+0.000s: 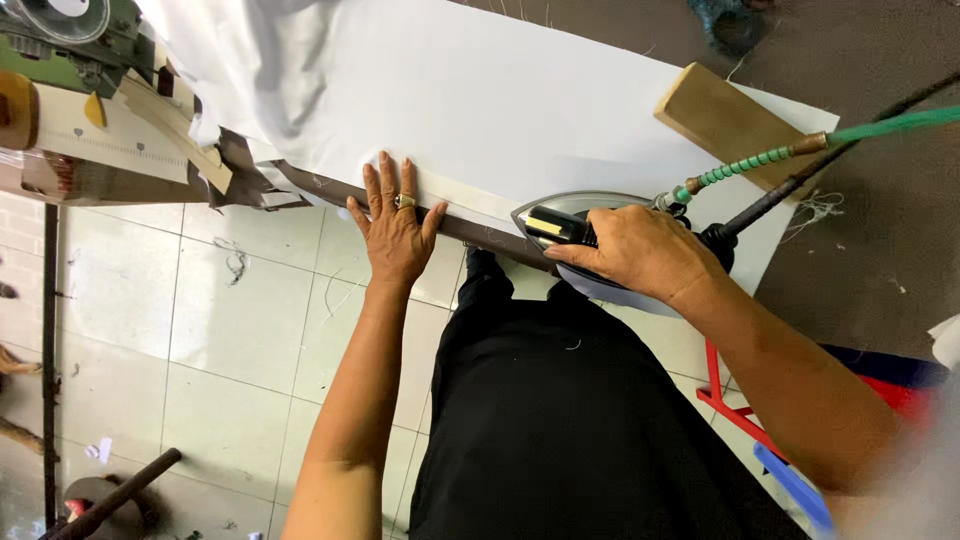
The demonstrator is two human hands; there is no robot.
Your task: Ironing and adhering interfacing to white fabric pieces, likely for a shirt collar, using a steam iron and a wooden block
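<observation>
Head view, left to right. At far left we see a green machine [70,40] beside a cream ruled strip [110,135], its marks too small to tell. Our left hand [395,225] lies flat, fingers [385,180] spread and released, pinning the white cloth [480,100] at the bench [300,185] edge. Our right hand [640,250] is clenched around the steam iron [565,215], which rests on the cloth near that edge. We judge the left fingertips, near the soleplate, at risk of a burn; the green hose [880,125] could snag the wooden block [725,120].
</observation>
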